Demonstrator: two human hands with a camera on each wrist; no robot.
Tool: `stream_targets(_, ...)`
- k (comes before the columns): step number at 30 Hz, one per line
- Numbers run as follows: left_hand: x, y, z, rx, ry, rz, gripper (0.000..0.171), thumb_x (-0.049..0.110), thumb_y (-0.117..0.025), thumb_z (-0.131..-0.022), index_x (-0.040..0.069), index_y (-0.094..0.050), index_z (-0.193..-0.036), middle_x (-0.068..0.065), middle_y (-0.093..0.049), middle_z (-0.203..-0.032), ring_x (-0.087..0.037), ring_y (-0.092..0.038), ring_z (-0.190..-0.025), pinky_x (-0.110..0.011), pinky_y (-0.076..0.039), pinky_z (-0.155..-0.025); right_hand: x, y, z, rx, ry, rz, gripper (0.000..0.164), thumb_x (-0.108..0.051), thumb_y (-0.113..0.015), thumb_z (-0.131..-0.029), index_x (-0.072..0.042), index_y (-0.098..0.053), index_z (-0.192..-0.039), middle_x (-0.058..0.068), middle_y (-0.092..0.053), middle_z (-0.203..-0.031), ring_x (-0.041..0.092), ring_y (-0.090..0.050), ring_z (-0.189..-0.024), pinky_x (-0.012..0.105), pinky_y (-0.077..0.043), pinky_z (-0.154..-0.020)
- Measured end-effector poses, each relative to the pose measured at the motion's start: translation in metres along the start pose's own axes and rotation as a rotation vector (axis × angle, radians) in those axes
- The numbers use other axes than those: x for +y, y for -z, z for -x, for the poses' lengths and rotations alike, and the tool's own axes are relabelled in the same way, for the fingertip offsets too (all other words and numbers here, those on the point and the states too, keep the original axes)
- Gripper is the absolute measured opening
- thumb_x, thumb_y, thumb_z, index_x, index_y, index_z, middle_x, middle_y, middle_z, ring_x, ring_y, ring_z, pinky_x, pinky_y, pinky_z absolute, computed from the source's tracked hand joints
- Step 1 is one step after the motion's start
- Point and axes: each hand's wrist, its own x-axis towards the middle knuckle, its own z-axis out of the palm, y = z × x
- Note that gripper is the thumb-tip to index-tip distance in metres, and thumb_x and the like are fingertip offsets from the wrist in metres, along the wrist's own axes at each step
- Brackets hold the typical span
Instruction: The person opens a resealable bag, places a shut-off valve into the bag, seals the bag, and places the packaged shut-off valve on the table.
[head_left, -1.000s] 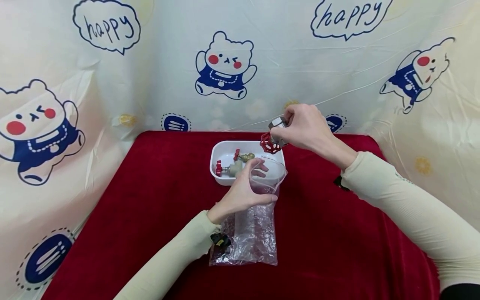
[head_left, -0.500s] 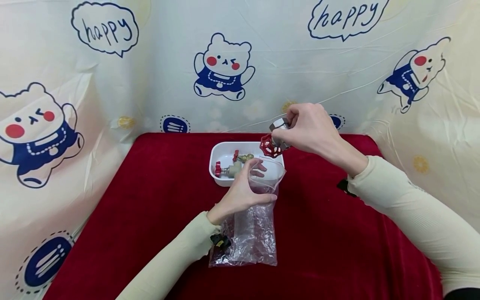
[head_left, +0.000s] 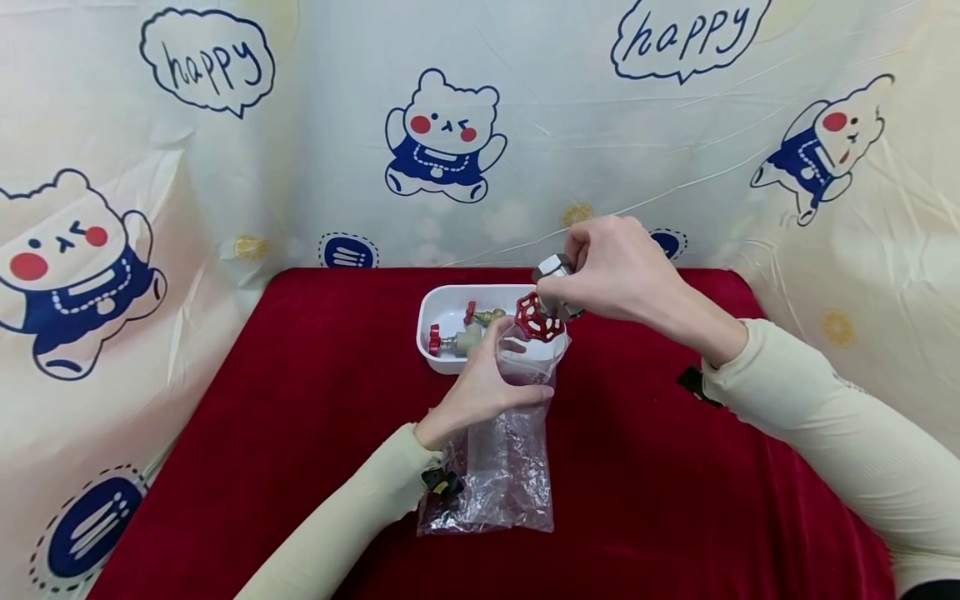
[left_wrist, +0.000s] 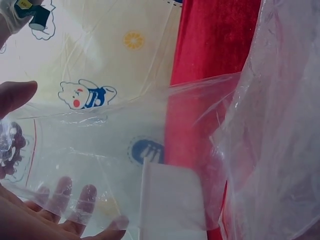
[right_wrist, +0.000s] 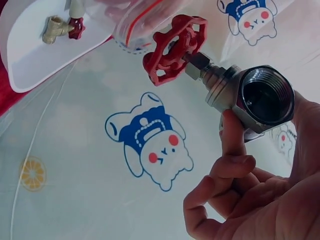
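Observation:
My right hand (head_left: 618, 271) pinches a steel valve by its hex threaded body; its red handwheel (head_left: 538, 317) points down and left at the mouth of a clear zip-lock bag (head_left: 510, 467). In the right wrist view, the valve's open threaded end (right_wrist: 267, 97) faces the camera. My left hand (head_left: 487, 383) holds the bag's mouth spread, thumb and fingers curved around it. Through the plastic in the left wrist view, several fingers (left_wrist: 85, 200) show. The lower part of the bag hangs toward the table's front. Whether the handwheel is inside the mouth is unclear.
Behind the left hand stands a white tub (head_left: 442, 365) on the red tablecloth (head_left: 315, 433). Inside it lie a brass valve (head_left: 491, 317) and a pale-bodied valve (head_left: 467, 340), both with red handles. A patterned curtain (head_left: 300, 167) closes off the back and sides.
My right hand has lowered the valve, bringing its handwheel down to the bag's mouth. The left hand and the bag have stayed nearly still.

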Motion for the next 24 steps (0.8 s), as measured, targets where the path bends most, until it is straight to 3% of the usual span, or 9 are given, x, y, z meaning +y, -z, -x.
stream_targets(4, 0.001, 0.000, 0.000, 0.014, 0.027, -0.015, 0.107, 0.039, -0.094, -0.072, 0.018, -0.034, -0.157, -0.005, -0.052, -0.146, -0.023, -0.051, -0.135, -0.049, -0.040, -0.113, -0.003, -0.005, 0.002, -0.043, 0.026, 0.019, 0.029, -0.037, -0.079, -0.080, -0.011, -0.066, -0.073, 0.002, -0.061, -0.062, 0.022, -0.057, -0.062, 0.036, -0.044, -0.052)
stream_targets(10, 0.001, -0.001, 0.000, 0.037, 0.013, -0.037, 0.106, 0.037, -0.095, -0.072, 0.015, -0.034, -0.157, -0.005, -0.052, -0.146, -0.019, -0.050, -0.134, -0.046, -0.039, -0.114, -0.004, -0.015, 0.003, -0.095, 0.046, 0.051, 0.029, -0.037, -0.077, -0.080, -0.012, -0.065, -0.072, 0.002, -0.055, -0.057, 0.020, -0.052, -0.056, 0.034, -0.040, -0.049)
stream_targets(21, 0.003, -0.001, 0.003, 0.022, 0.015, -0.070, 0.106, 0.042, -0.093, -0.074, 0.018, -0.032, -0.158, -0.003, -0.043, -0.156, -0.017, -0.042, -0.142, -0.049, -0.036, -0.117, -0.004, -0.031, -0.002, -0.173, 0.015, 0.104, 0.035, -0.044, -0.081, -0.078, -0.013, -0.066, -0.069, -0.001, -0.053, -0.057, 0.018, -0.052, -0.058, 0.032, -0.040, -0.051)
stream_targets(24, 0.003, -0.002, 0.003, 0.020, 0.017, -0.063, 0.106, 0.042, -0.093, -0.074, 0.018, -0.032, -0.158, -0.004, -0.046, -0.154, -0.018, -0.045, -0.139, -0.049, -0.038, -0.116, -0.006, -0.036, -0.003, -0.194, 0.003, 0.123, 0.036, -0.044, -0.081, -0.078, -0.014, -0.065, -0.067, -0.001, -0.052, -0.058, 0.017, -0.050, -0.058, 0.032, -0.041, -0.050)
